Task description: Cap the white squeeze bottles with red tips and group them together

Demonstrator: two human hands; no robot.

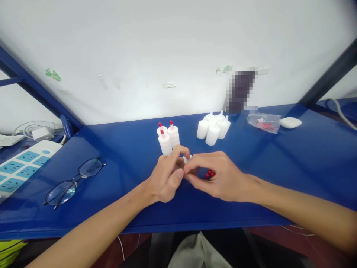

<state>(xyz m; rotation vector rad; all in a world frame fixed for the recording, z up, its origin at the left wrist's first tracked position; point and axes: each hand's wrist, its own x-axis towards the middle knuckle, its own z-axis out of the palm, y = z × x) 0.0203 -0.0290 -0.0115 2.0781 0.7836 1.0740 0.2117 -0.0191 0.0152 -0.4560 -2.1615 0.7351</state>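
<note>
My left hand [169,176] is curled around a small white squeeze bottle [187,158], which is mostly hidden by my fingers. The thumb and fingertips of my right hand [216,175] are pinched together right at that bottle; whatever they grip is hidden. Several small red caps [210,173] lie on the table, showing through the gap in my right hand. Just beyond my left hand stand three white bottles [165,143] with red caps on their tips. Farther back to the right is a cluster of several white bottles [212,134] with bare pointed nozzles.
On the blue table [125,149], eyeglasses [75,181] lie at left beside a power strip [25,167]. A clear plastic bag [264,123] with red pieces and a white rounded object [290,123] lie at back right. A pixelated dark object [240,91] leans against the wall.
</note>
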